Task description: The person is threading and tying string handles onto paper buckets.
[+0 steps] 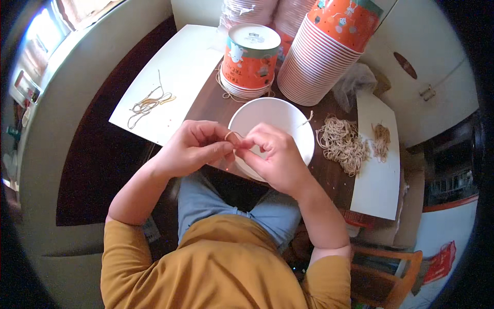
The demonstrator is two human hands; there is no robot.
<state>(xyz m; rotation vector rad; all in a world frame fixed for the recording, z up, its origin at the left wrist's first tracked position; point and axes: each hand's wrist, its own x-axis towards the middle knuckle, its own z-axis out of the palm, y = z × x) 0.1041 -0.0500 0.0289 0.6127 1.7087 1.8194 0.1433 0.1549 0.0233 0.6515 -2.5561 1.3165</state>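
My left hand (198,147) and my right hand (275,157) meet over the near left rim of a white paper bucket (303,136). Between their fingertips is a thin beige cord (233,133), bent in a small loop. Both hands are closed in a pinch on it; the cord's ends are hidden by the fingers. The bucket faces up with its open mouth toward me. On its right side a short knotted cord end (309,118) sticks out at the rim.
Behind the bucket stand an upside-down orange-and-green bucket (249,62) and a tall leaning stack of buckets (319,59). A tangled heap of cords (343,144) lies right, beside a smaller bundle (381,141). Loose cords (149,105) rest on the left white board (175,67).
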